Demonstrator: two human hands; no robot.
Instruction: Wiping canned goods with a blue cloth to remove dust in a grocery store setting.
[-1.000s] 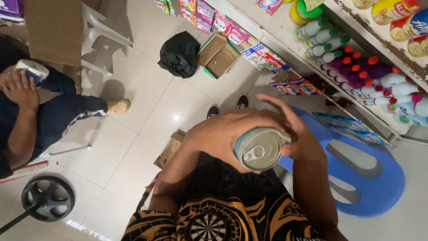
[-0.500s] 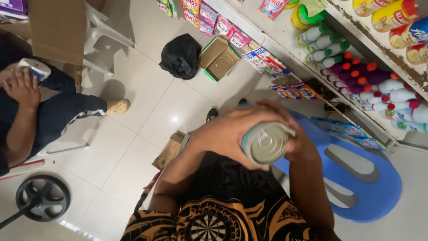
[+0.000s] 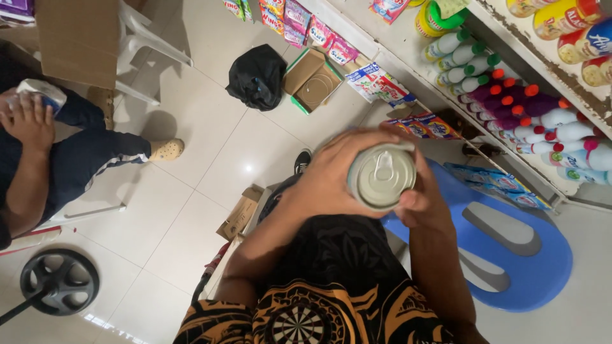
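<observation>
I see both hands wrapped round one tin can [image 3: 381,176] — left hand [image 3: 331,175] cupping its side, right hand [image 3: 424,200] closed on the other side from below. The can sits at chest height above a blue plastic stool [image 3: 510,248], its pull-tab lid facing the camera, tab flat and lid sealed. I judge the step as inspecting or turning the can, mid-handling. The shelf [image 3: 510,83] of bottles is near on the right. Next move needs one hand to keep a firm hold while the other frees up — the grip must not slip on smooth metal.
</observation>
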